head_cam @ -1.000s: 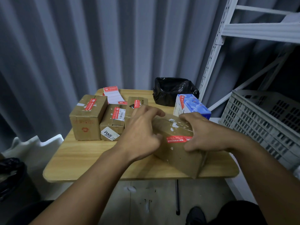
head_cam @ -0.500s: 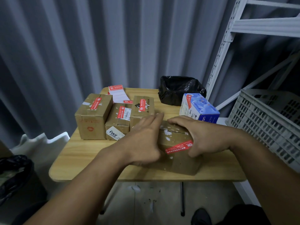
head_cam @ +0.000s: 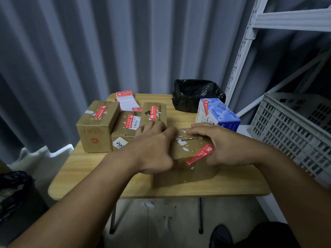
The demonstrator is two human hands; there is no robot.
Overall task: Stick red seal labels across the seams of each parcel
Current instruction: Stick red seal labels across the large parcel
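Parcels number four, all brown cardboard: the near parcel lies at the front middle of the wooden table, and three sealed parcels stand touching in a row behind it to the left. The left hand holds the near parcel's left end with its fingers bent over the top. The right hand grips the right end, fingers along the top seam and thumb beside the one red seal label running over the front edge. One blue box, one label stack and one black-lined bin sit further back. A corrugated grey wall rises behind, with white shelving and one grey crate at right.
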